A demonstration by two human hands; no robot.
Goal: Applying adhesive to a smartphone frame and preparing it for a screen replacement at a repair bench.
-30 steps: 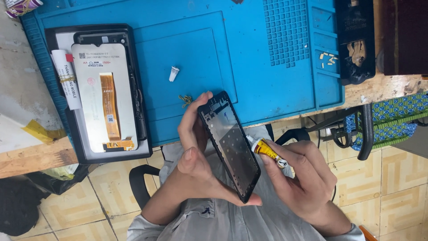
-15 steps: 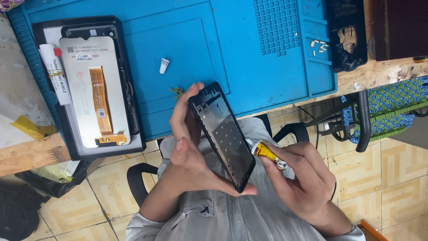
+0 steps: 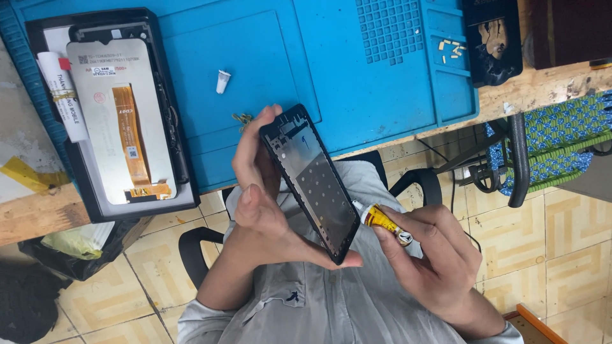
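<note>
My left hand [image 3: 264,210] grips a black phone frame [image 3: 312,181], held tilted over my lap with its inner side up. A small yellow glue tube [image 3: 382,220] sits in my right hand [image 3: 433,251], its white nozzle touching the frame's right edge near the lower end. On the blue work mat [image 3: 357,76] lies a white tube cap [image 3: 221,81], with a few small brass parts [image 3: 242,119] beside my left fingertips.
A phone display panel with an orange flex cable [image 3: 121,121] lies face down in a black tray [image 3: 185,165] at the left, with a white tube [image 3: 62,95] beside it. Several tiny pale pieces [image 3: 449,48] lie in a mat compartment. A woven chair [image 3: 548,146] stands right.
The view has shifted slightly. The frame and both hands keep their grip; the glue nozzle stays against the frame's right edge, moved only a little along it.
</note>
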